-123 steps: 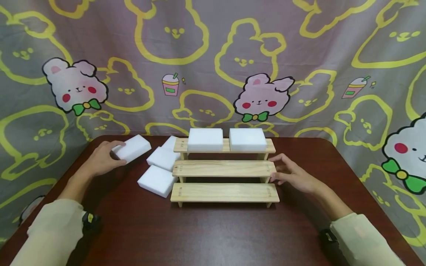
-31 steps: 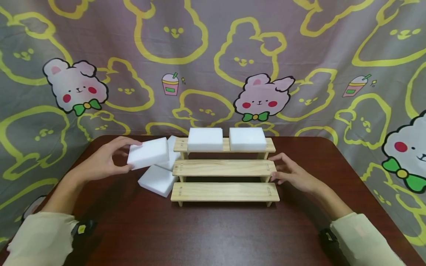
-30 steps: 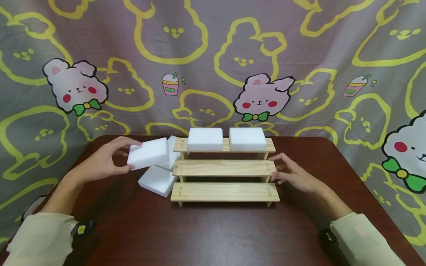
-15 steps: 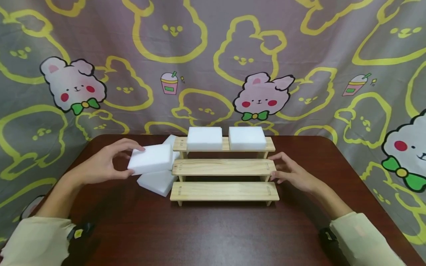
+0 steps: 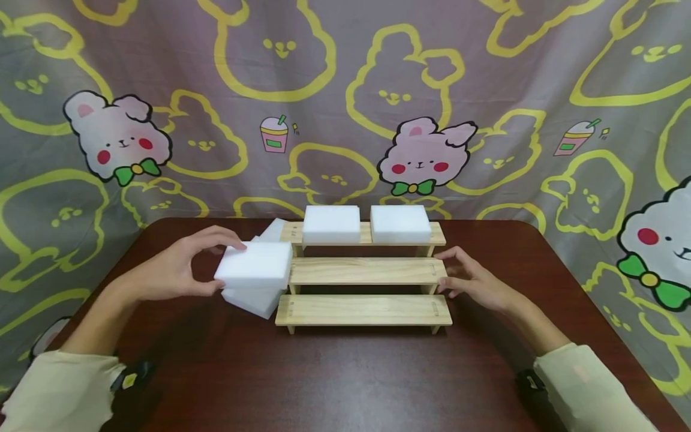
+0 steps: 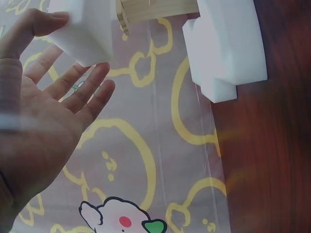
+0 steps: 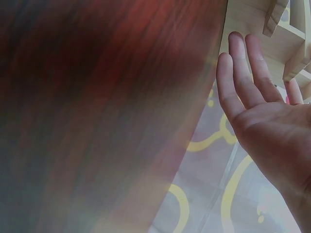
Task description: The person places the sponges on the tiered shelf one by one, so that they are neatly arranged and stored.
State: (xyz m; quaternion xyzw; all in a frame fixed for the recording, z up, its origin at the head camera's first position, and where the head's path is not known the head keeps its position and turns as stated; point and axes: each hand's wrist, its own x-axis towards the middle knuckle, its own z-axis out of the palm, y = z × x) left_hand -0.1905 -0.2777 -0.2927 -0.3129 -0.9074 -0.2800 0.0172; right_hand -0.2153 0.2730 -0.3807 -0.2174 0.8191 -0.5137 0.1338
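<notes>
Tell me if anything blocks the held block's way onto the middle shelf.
Nothing visible does. The white block, pinched by the left hand, overlaps the left end of the middle shelf in the head view; the right hand is at the opposite end.

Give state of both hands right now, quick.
Left hand: closed, holding a white block.
Right hand: open, at the right end of the middle wooden shelf.
</notes>
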